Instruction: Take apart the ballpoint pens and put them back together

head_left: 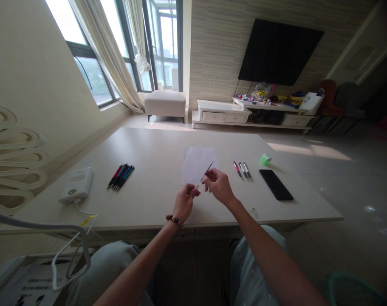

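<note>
My right hand (219,186) is closed in a pinch on a thin dark stick (207,171) that looks like a pen refill, tilted up to the right. Close beside it, my left hand (185,202) has its fingers closed on a small white piece (197,186), whose kind I cannot make out. Both hands are over the near edge of a white sheet of paper (198,159). Three pens (242,170) lie to the right of the sheet. To its left, several dark and coloured pens (120,177) lie side by side.
On the white table (155,157) stand a white power bank (77,185) with a cable at the left and a green-and-white item (265,159) at the right. A black phone (276,185) lies nearby. A small clear piece (255,212) is near the front edge.
</note>
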The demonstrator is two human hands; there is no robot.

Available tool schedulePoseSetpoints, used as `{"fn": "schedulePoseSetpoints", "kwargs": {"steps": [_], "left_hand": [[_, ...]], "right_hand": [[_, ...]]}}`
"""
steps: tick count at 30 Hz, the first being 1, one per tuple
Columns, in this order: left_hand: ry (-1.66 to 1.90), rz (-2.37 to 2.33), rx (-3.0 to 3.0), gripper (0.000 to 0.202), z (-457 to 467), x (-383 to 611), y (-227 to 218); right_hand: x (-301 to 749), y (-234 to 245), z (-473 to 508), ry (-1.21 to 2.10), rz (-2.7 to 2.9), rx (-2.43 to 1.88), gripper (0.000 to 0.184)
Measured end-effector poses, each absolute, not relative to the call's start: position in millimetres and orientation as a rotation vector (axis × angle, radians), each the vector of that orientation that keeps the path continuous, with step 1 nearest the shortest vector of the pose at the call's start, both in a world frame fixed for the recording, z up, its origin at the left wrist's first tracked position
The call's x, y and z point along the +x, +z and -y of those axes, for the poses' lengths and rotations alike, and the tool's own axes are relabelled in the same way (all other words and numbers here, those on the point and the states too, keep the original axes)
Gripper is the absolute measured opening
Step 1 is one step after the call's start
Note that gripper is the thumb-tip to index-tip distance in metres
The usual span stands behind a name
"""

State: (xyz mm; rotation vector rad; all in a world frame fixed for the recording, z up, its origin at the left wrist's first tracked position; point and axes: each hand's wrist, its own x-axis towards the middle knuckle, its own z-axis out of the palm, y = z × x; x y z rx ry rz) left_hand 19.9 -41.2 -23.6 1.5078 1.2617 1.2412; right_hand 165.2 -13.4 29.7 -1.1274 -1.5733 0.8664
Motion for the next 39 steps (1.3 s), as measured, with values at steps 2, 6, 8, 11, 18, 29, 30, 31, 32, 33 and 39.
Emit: {"fn": "schedulePoseSetpoints", "kwargs": {"steps": [2, 6, 8, 11, 18, 29, 30, 31, 32, 33, 39], "left_hand": [[1.253, -1.236, 1.505, 0.019, 41.1, 19.8, -23.8], [1.275, -1.207, 1.499, 0.020, 41.8, 20.7, -19.8], [1.282, -1.199, 1.479, 0.020, 42.0, 21.5, -17.8], [1.290, -1.179, 1.454, 0.020, 41.8, 22.4, -17.1], [1.245, -1.165, 1.596, 0.028, 43.8, 23.2, -18.3], [1.327, -1.133, 1.465, 0.032, 42.0, 22.8, -6.4], [1.354, -1.132, 1.432, 0.032, 40.9, 22.3, -6.4], [1.374, -1.130, 1.408, 0.033, 39.9, 21.8, -6.6], [1.385, -1.128, 1.392, 0.033, 39.1, 21.4, -7.0], [1.389, -1.127, 1.383, 0.033, 38.5, 21.3, -7.5], [1.364, -1.122, 1.385, 0.034, 37.8, 22.0, -12.7]], "right_hand": [[166.6, 30.5, 14.2, 0.850, 1.628, -1.137, 0.012], [167.1, 33.3, 15.8, 0.820, 1.713, -1.127, 0.017], [166.6, 34.2, 15.8, 0.816, 1.677, -1.112, 0.021], [166.0, 33.9, 15.3, 0.835, 1.655, -1.080, 0.025], [164.4, 24.3, 12.0, 1.035, 1.657, -1.042, 0.027], [188.0, 19.7, -1.9, 0.860, 1.838, -1.362, 0.024], [191.7, 16.0, -3.1, 0.727, 1.890, -1.479, 0.019], [194.0, 11.3, -3.8, 0.601, 1.949, -1.582, 0.015], [194.5, 5.8, -4.1, 0.492, 2.010, -1.665, 0.013], [193.4, 0.0, -4.0, 0.406, 2.065, -1.727, 0.012], [170.3, -23.5, -4.5, 0.242, 2.201, -1.779, 0.006]]}}
